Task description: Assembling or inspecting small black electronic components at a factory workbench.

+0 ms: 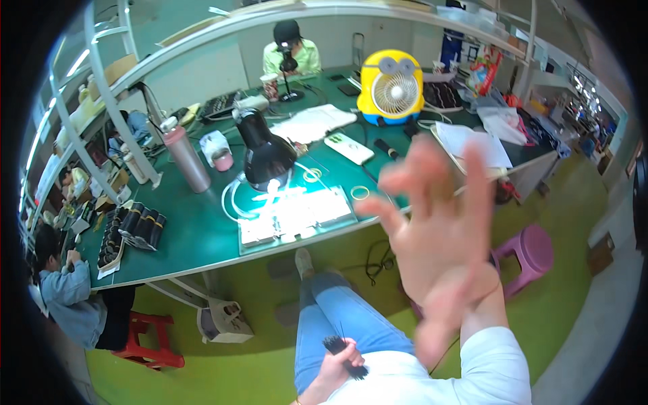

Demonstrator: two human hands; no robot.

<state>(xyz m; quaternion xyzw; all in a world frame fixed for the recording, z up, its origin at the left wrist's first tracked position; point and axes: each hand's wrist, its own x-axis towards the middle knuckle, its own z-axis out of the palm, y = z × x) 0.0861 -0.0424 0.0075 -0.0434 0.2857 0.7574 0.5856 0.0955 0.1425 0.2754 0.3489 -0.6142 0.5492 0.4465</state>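
Note:
My left hand (332,368) is low in front of my body, above my lap, its fingers closed around a small black bundle (333,344) of thin strands with brush-like ends. My right hand (439,253) is raised close to the camera with its fingers spread and nothing in it; motion blurs it. Behind it stands the green work table (192,233). A black desk lamp (266,152) shines on a bright white panel (297,214) at the table's near edge. A yellow ring (360,193) lies right of the panel.
On the table stand a yellow cartoon-shaped fan (391,84), a pink bottle (187,158) and a tray of black cylinders (111,243). A purple stool (533,253) is at right, a red stool (145,337) at left. One person (74,304) sits left, another (297,57) across.

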